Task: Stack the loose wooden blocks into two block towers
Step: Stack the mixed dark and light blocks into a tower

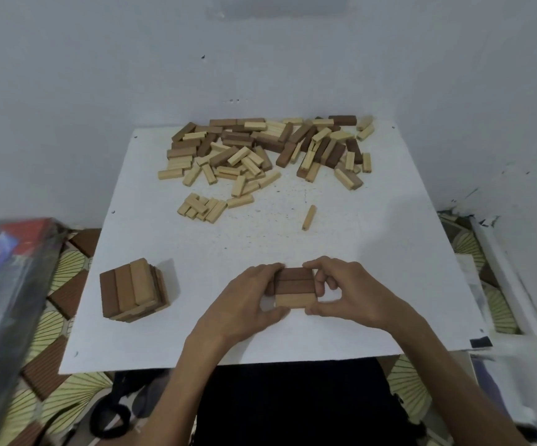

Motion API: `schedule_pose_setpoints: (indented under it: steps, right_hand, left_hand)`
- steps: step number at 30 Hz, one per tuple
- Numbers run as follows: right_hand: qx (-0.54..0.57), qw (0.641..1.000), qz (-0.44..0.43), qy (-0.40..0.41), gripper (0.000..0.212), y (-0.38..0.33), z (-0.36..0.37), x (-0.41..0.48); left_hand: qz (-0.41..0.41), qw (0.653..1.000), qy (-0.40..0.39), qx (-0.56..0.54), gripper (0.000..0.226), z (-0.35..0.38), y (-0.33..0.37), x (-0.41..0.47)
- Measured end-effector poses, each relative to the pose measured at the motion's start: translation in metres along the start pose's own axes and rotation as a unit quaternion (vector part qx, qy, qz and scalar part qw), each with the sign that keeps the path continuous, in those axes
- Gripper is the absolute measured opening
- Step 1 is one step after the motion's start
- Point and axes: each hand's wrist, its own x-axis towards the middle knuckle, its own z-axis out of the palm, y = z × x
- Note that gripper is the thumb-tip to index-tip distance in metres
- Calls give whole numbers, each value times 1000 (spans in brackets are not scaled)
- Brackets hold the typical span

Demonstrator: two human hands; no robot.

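Grip: left hand (244, 300) and right hand (347, 291) clamp the three-block layer (294, 286) between them; low tower (132, 289) stands to its left.

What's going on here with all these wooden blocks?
A person is stacking wooden blocks on a white board. The left hand and right hand grip a row of three blocks, two dark and one light, near the front. A short tower already stands to the left. A big pile of loose blocks lies at the far side.

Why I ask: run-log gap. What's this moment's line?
left hand, right hand: grip second tower | first tower: left | loose blocks: far
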Motion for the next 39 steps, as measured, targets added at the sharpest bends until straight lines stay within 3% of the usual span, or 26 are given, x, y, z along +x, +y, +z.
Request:
schedule_pose_setpoints:
  steps: [11, 30, 39]
  right_hand:
    - [-42, 999, -6, -15, 73, -1, 1, 0]
    - [-104, 995, -7, -7, 55, -9, 5, 2]
    - [-157, 983, -76, 53, 69, -31, -4, -5]
  left_hand:
    - [9, 1000, -4, -15, 77, -1, -8, 2]
    - [3, 999, -39, 6, 64, -8, -1, 12]
    - [58, 993, 67, 77, 67, -32, 4, -8]
